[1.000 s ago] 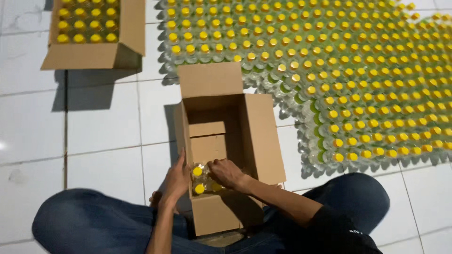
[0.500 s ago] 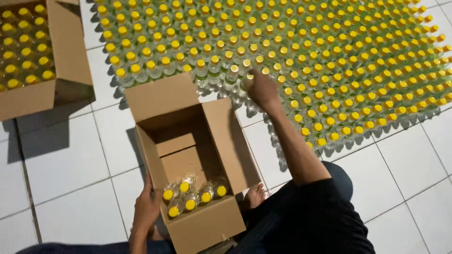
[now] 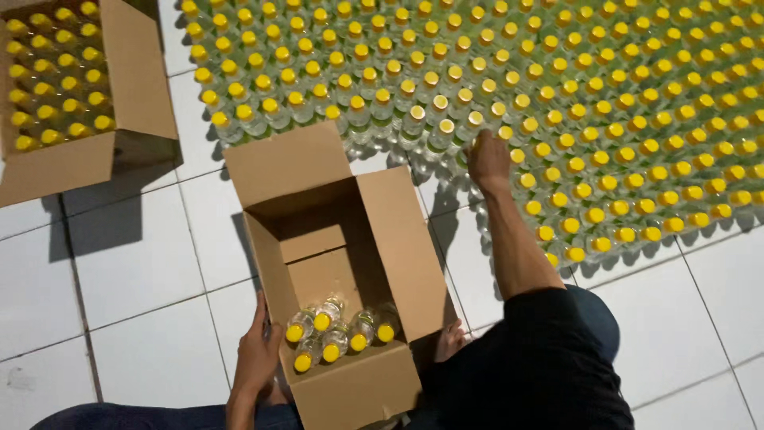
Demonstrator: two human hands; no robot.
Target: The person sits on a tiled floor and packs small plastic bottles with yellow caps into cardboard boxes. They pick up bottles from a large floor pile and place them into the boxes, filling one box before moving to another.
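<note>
An open cardboard box (image 3: 406, 263) stands on the white tiled floor in front of me. Several clear bottles with yellow caps (image 3: 334, 334) lie in its near end. My left hand (image 3: 256, 358) rests against the box's left outer wall, fingers along the edge. My right hand (image 3: 487, 159) reaches far forward into the big field of yellow-capped bottles (image 3: 605, 103), fingers down on bottles at its near edge; whether it grips one is hidden by the back of the hand.
A second cardboard box (image 3: 119, 151), full of upright yellow-capped bottles, stands at the far left. The bottle field covers the floor from top centre to the right edge. My dark-sleeved arm and knee fill the lower right.
My right hand left the box and stretched out to the standing bottles, then shifted slightly right along their edge. The left hand slid to the box's left wall. The view moved.
</note>
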